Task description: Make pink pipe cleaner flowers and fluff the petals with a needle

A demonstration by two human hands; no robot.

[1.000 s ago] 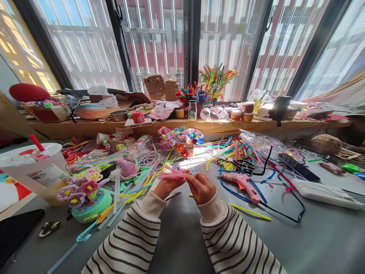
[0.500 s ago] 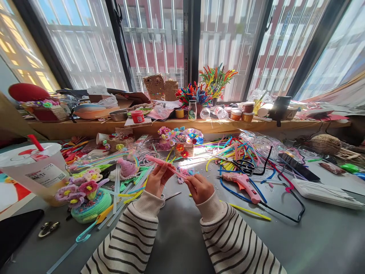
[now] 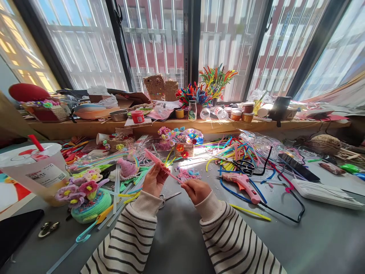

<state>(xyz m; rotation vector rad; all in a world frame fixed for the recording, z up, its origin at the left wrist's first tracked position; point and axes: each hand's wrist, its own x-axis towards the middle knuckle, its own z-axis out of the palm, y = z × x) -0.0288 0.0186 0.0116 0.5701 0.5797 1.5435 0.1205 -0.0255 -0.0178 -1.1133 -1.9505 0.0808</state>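
Observation:
A bundle of pink pipe cleaners [image 3: 152,156] stretches between my two hands above the grey table. My left hand [image 3: 154,180] pinches it near the middle, with its wider end sticking up past the fingers. At the lower, narrower end, the fingers of my right hand [image 3: 197,191] are closed on it. Just beyond lies a small heap of pink and blue fuzzy pieces [image 3: 188,173]. Beside my left wrist are small scissors [image 3: 172,195], their handle partly hidden. A yellow pipe cleaner [image 3: 251,213] lies right of my right sleeve.
To the right are a pink glue gun [image 3: 242,184] with a black cord, black-handled scissors [image 3: 243,166] and a pile of pipe cleaners [image 3: 234,152]. On the left stand a drink cup [image 3: 42,171] and a green flower pot ornament [image 3: 90,207]. A cluttered ledge [image 3: 165,125] runs behind.
My right hand has moved slightly left and down, and my left hand slightly left. The pink bundle tilts more steeply, uncovering more of the fuzzy heap behind.

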